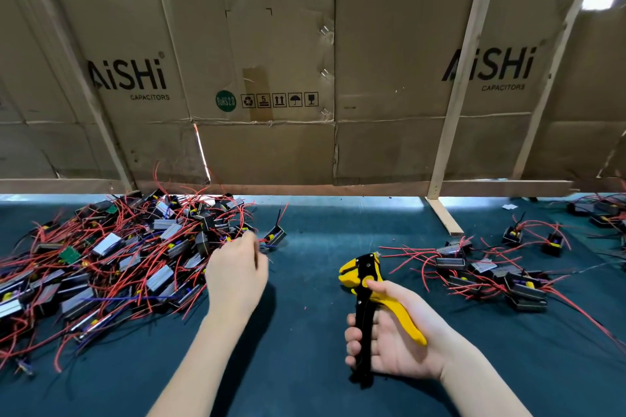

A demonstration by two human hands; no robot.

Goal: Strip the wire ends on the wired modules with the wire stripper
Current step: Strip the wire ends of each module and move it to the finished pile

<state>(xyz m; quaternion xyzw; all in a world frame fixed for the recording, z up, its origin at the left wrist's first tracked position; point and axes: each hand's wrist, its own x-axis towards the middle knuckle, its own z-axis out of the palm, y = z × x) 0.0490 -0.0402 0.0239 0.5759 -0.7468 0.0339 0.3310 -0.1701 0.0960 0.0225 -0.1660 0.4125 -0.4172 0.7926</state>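
Currently your right hand (pixel 389 332) grips the wire stripper (pixel 369 284); left hand (pixel 237 267) pinches a wire at the module pile (pixel 111 257) on the tabletop (pixel 305 281). Risk: tangled red leads drag neighbouring modules along.

Beyond both hands, a wall of flattened cardboard boxes (pixel 271 61) (printed "AiSHi CAPACITORS") stands braced by pale wooden battens (pixel 464 78); under the hands lies a dark teal table covering (pixel 305 349).

A single head-worn camera looks forward and down, close over the green table (pixel 305 247). It faces a cardboard wall (pixel 271 61) rising just behind
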